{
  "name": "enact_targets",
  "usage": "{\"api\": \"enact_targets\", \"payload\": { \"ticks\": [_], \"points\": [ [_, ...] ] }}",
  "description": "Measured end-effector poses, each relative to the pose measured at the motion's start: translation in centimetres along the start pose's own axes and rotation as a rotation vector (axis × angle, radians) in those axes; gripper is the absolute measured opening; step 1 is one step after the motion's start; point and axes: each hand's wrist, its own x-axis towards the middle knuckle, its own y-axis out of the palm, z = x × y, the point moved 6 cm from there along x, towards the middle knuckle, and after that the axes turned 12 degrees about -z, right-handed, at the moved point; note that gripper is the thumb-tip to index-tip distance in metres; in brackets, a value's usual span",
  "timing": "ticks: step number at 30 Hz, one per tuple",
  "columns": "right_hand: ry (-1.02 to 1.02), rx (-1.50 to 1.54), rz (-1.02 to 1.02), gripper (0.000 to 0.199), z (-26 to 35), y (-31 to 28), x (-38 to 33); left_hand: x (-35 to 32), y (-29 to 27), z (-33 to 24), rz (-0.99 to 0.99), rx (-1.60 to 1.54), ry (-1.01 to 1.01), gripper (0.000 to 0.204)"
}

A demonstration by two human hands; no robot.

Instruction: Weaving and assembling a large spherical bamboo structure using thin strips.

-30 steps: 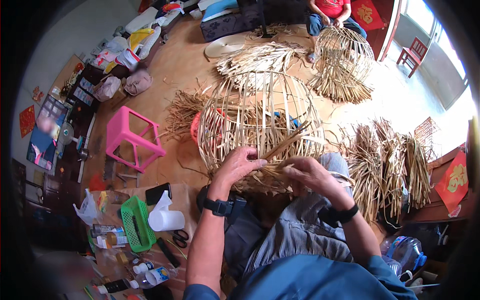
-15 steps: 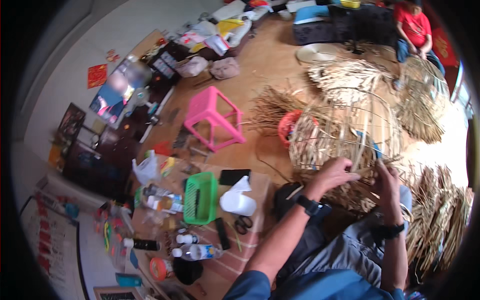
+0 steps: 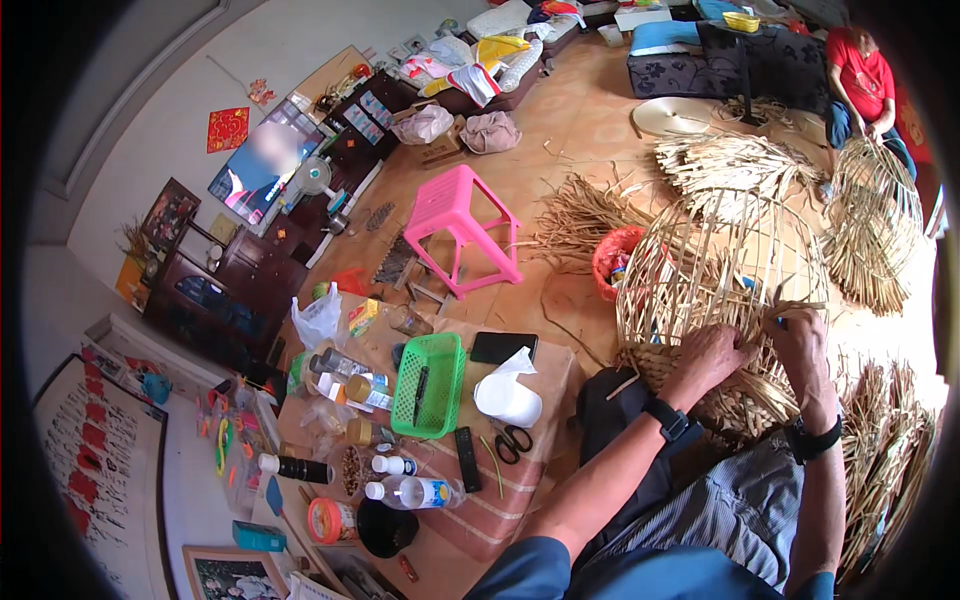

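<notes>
Weaving a bamboo frame with both hands

Gripping the woven lower band, the left hand (image 3: 712, 357) curls its fingers shut on the domed bamboo frame (image 3: 715, 270), which sits on the floor at the person's knees. Its long axis runs roughly upright in the view, ribs fanning away from the person. The right hand (image 3: 797, 332) seems pinched around a flat strip (image 3: 795, 309) lying crosswise, though the fingertips are hard to make out. A red basket (image 3: 615, 255) sits just beside the frame.

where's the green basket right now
In the head view, the green basket sits on the low table left of the person's left hand, beside the white tissue roll.
</notes>
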Motion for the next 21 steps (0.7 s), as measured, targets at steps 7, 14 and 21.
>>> {"api": "enact_targets", "payload": {
  "ticks": [7, 14, 21],
  "points": [
    [0.309, 0.102, -0.015, 0.012, -1.9, 1.6, -2.6, -0.3, 0.4, 0.3, -0.003, 0.033, -0.027, 0.028],
    [0.035, -0.354, 0.114, 0.011, -3.8, 2.7, -3.7, 0.1, 1.1, 0.3, -0.016, 0.049, 0.006, 0.036],
    [0.220, 0.014, -0.029, 0.016, -4.4, 2.7, -4.3, 0.0, 0.8, 0.5, 0.001, -0.007, 0.022, 0.040]
  ]
}}
